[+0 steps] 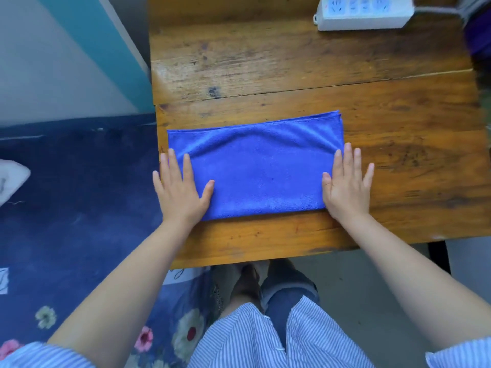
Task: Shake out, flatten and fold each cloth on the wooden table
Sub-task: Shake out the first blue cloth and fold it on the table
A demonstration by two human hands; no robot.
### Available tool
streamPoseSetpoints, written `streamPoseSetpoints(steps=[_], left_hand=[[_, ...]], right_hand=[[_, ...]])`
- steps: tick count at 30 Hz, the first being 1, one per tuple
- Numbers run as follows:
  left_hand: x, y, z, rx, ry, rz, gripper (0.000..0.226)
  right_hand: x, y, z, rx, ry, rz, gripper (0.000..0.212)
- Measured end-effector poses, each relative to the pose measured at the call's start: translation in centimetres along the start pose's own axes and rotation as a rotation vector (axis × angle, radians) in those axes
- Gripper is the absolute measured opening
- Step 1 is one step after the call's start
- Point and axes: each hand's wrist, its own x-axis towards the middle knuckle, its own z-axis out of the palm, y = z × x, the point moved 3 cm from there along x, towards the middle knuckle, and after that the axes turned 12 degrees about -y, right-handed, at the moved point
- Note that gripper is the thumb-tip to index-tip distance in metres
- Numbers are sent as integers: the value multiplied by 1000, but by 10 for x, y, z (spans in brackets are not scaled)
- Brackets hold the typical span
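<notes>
Folded blue cloth (pixel 255 168) lies flat near the table's (pixel 398 160) near edge. Left hand (pixel 180 189) and right hand (pixel 346 187) press its ends, fingers straight and spread, gripping nothing. White power strip (pixel 364 13) at far right; no legible writing.

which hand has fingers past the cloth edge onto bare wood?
Both overhang somewhat, but the right hand most clearly: its outer fingers lie on the wooden table, beyond the blue cloth.

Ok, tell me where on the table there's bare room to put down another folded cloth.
Bare wood lies between the blue cloth and the power strip, and right of the right hand. The left hand crowds the table's left edge.
</notes>
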Motion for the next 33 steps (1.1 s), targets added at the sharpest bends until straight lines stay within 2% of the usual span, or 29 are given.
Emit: streamPoseSetpoints(steps=[3, 5, 7, 9, 15, 19, 22, 25, 30, 33], left_hand=[[11, 44, -10, 50, 20, 228, 58], [20, 71, -12, 57, -5, 317, 56], [30, 87, -10, 90, -53, 338, 54], [40, 90, -5, 136, -113, 312, 56], [46, 89, -2, 229, -163, 263, 65], [34, 106, 5, 308, -147, 417, 91], [30, 115, 17, 294, -167, 422, 80], [32, 118, 21, 284, -139, 382, 81], [32, 117, 21, 278, -129, 389, 94], [32, 117, 21, 274, -128, 395, 87]], right_hand=[[12, -41, -10, -26, -11, -203, 81], [25, -62, -14, -89, -65, -303, 78], [43, -64, -14, -162, -123, -312, 60], [58, -50, -17, -185, -151, -264, 53], [54, 13, -30, -74, -125, -43, 58], [17, 17, -29, 78, -82, 71, 65], [2, 10, -20, 231, -99, 204, 65], [5, 2, -17, 386, -124, 312, 64], [18, 2, -18, 472, -101, 387, 32], [21, 6, -21, 529, -120, 374, 6]])
